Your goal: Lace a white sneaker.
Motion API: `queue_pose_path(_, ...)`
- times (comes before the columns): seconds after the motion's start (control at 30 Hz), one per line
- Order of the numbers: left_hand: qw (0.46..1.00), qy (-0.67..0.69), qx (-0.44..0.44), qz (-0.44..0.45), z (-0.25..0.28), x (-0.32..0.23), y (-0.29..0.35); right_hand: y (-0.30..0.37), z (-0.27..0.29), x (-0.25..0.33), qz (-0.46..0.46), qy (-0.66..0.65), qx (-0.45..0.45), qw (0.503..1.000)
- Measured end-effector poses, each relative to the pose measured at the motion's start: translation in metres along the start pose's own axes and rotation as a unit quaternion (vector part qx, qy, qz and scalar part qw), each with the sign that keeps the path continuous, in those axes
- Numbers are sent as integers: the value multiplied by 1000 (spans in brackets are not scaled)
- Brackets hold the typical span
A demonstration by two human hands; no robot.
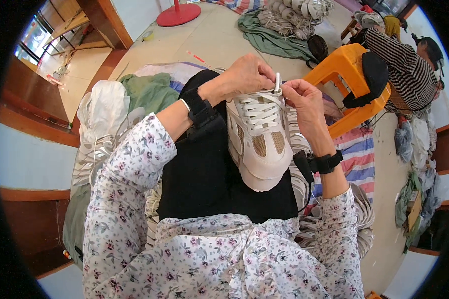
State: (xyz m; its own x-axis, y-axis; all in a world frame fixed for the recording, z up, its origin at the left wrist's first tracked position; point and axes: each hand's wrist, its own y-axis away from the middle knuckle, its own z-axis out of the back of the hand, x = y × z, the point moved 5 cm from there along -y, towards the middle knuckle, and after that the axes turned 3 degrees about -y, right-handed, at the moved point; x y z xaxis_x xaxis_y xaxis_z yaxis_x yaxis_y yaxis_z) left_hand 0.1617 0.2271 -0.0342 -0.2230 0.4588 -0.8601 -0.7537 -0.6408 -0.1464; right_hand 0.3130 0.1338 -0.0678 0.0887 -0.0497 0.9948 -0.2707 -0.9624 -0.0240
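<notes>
A cream-white sneaker (266,162) with tan mesh on its toe lies on the black cloth (199,174) over my lap, toe pointing toward me. Its white shoelace (261,110) runs criss-cross up the front, and a loop of it stands up near the top of the tongue. At the left of that loop my left hand (244,75) is closed, fingertips pinched on the lace. My right hand (306,104) pinches at the upper right lace edge, thumb and forefinger together. The fingers partly hide the collar of the shoe. Both wrists wear black straps.
Stacked sneakers (96,158) lie at my left beside a green cloth (147,89); more shoes (361,214) are at my right. An orange plastic stool (341,62) stands ahead right, near a seated person in stripes (404,55). Farther off are a shoe pile (289,22) and a red round base (178,16).
</notes>
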Motion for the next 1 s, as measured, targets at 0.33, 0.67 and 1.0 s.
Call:
queue_pose_path(0.33, 995, 75, 13, 66, 16, 12, -6, 40, -42, 60, 359, 354, 8, 864)
queue_pose_path(0.67, 973, -176, -148, 32, 82, 45, 5, 28, -67, 64, 327, 452, 83, 826)
queue_pose_path(1.0, 958, -102, -247, 107, 122, 84, 77, 0, -47, 55, 170, 260, 109, 944)
